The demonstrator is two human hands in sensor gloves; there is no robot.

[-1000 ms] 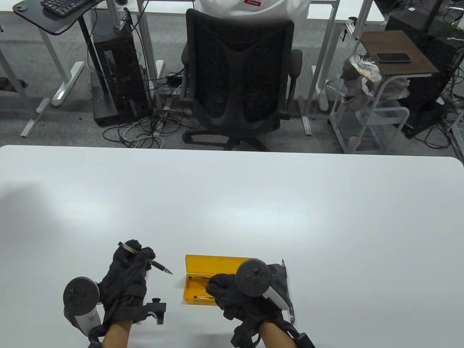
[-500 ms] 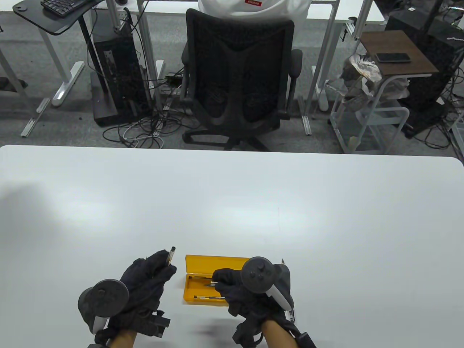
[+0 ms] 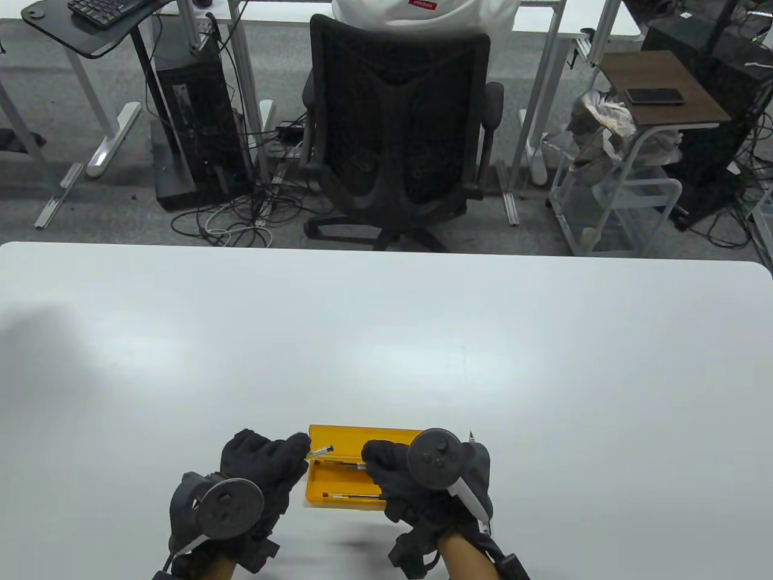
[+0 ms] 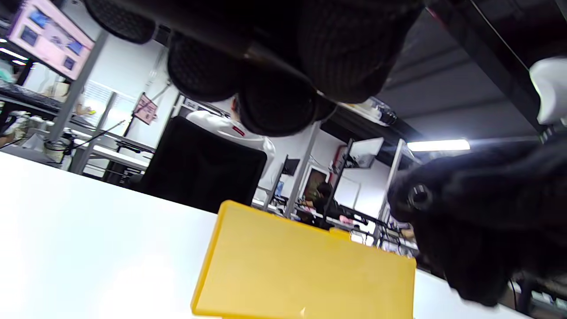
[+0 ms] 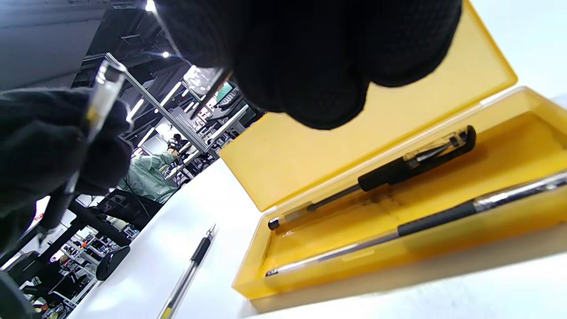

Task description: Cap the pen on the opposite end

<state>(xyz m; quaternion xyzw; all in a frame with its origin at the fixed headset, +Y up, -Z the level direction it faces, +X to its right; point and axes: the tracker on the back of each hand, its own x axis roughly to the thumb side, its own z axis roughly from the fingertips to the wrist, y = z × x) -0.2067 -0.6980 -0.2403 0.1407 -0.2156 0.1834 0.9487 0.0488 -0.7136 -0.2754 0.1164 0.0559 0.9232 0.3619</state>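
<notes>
My left hand (image 3: 299,453) grips a clear-barrelled pen (image 3: 320,451), whose free end sticks out to the right over the open yellow case (image 3: 362,434). The right wrist view shows that pen (image 5: 99,102) in the left glove. My right hand (image 3: 371,453) is curled just right of the pen's end. It pinches a small black cap (image 4: 418,197), whose round end faces the left wrist camera. A short gap lies between the pen end and the cap. The rest of the cap is hidden in the glove.
The case (image 5: 398,110) holds two pens, one with a black grip (image 5: 398,170) and one slim (image 5: 443,215). A loose uncapped pen (image 5: 190,266) lies on the table right of the case, partly under my right hand (image 3: 473,441). An office chair (image 3: 398,121) stands beyond the far edge.
My left hand moved right toward the case and turned the pen, so its end now points right at my right hand. My right hand lifted slightly from the case toward it.
</notes>
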